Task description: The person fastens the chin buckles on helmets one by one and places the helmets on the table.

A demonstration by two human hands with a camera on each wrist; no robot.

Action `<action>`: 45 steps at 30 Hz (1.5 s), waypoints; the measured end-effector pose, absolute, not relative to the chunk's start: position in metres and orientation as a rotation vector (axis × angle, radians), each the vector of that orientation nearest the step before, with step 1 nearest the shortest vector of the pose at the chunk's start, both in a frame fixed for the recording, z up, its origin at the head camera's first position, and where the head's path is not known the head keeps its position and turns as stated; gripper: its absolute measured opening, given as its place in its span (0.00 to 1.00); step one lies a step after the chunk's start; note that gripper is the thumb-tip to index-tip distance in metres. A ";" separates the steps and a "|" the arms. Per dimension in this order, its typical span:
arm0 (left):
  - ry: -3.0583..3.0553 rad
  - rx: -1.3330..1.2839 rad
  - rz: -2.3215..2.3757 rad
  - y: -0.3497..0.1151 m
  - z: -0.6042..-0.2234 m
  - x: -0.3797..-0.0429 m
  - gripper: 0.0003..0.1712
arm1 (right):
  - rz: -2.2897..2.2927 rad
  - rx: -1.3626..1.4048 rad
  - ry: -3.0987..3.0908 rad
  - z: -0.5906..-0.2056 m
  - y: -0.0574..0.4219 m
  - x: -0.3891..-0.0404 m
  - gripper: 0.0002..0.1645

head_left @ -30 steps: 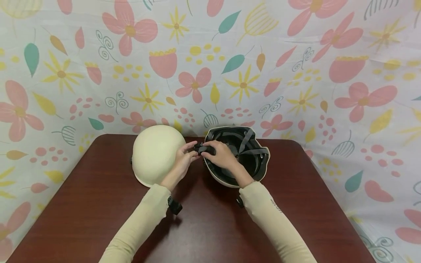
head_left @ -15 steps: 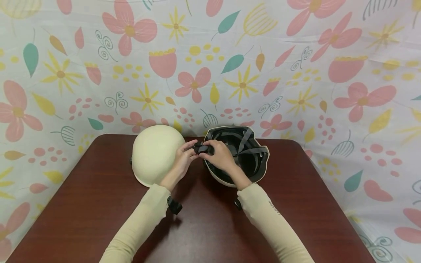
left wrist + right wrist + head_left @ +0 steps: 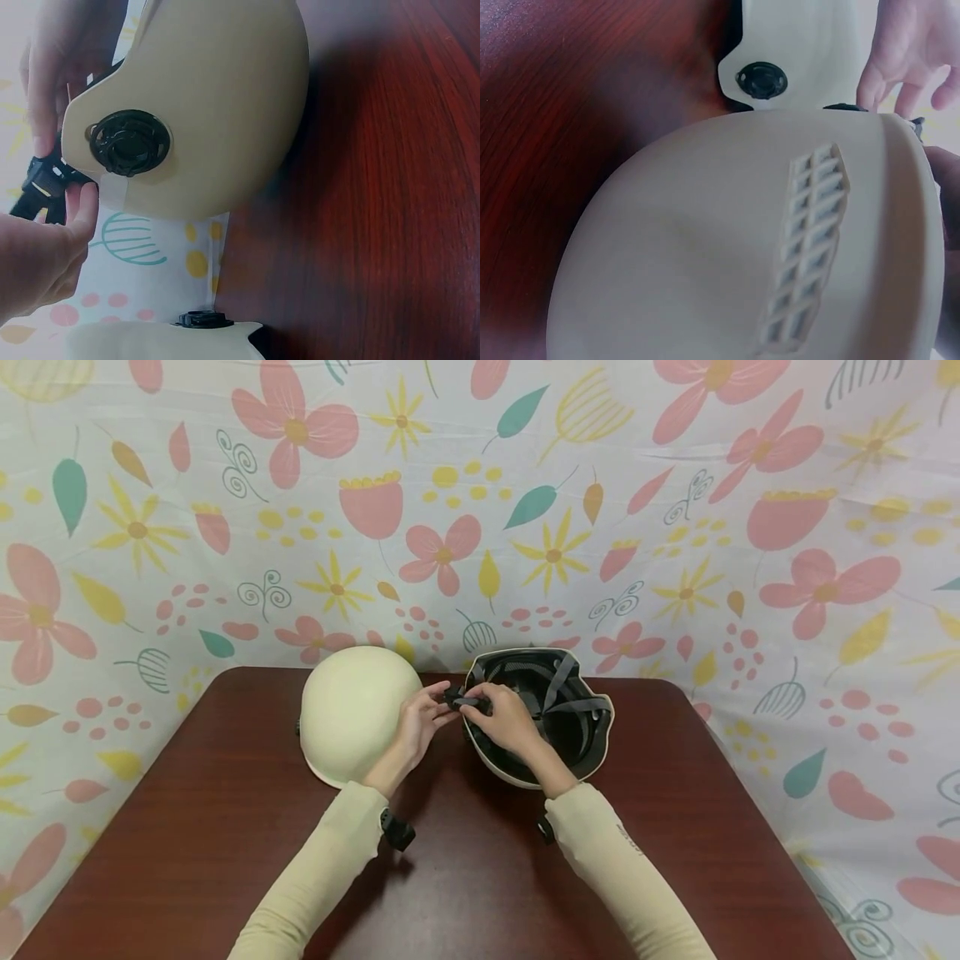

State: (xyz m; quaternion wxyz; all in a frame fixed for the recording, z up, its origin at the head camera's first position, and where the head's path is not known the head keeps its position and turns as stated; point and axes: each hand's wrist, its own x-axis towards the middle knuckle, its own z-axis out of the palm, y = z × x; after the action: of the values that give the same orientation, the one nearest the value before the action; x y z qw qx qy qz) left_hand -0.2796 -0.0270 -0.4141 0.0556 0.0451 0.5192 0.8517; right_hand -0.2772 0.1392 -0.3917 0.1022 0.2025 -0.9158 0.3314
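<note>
A cream helmet (image 3: 498, 768) lies upside down on the table, its black padded inside and grey straps facing up. At its left rim both hands hold a black buckle (image 3: 46, 176) on a dark strap. The left hand (image 3: 414, 727) pinches the buckle from the left, thumb and fingers meeting at it. From the other side the right hand (image 3: 510, 720) grips it, with the fingertips hiding part of it. In the right wrist view the helmet's shell hides most of the right hand (image 3: 949, 195). I cannot tell whether the buckle is fastened.
A second cream helmet (image 3: 356, 714) sits dome up, close beside the left hand. A round black knob (image 3: 131, 142) is on the upturned helmet's side. Beneath everything is a dark red-brown table (image 3: 465, 893). A flower-printed cloth (image 3: 480, 485) hangs behind its far edge.
The right fingers have shifted slightly on the buckle, and its visible outline has turned a little. Both hands stay at the same place by the rim; neither helmet has moved.
</note>
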 end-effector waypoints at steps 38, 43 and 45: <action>1.616 0.030 2.727 -0.009 -0.425 -0.285 0.25 | 1.710 0.344 -2.371 -0.386 0.156 -0.274 0.13; 1.681 0.028 2.707 -0.008 -0.423 -0.285 0.23 | 1.722 0.396 -2.369 -0.385 0.157 -0.273 0.16; 1.736 0.006 2.696 -0.008 -0.422 -0.284 0.22 | 1.724 0.415 -2.371 -0.385 0.156 -0.272 0.17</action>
State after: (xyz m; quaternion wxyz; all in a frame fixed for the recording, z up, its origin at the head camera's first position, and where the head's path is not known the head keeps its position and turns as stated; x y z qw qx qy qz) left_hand -0.2837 -0.0083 -0.4222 -0.0324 0.0018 0.5410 0.8404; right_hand -0.2720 0.1564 -0.3850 0.0902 0.1397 -0.7976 0.5798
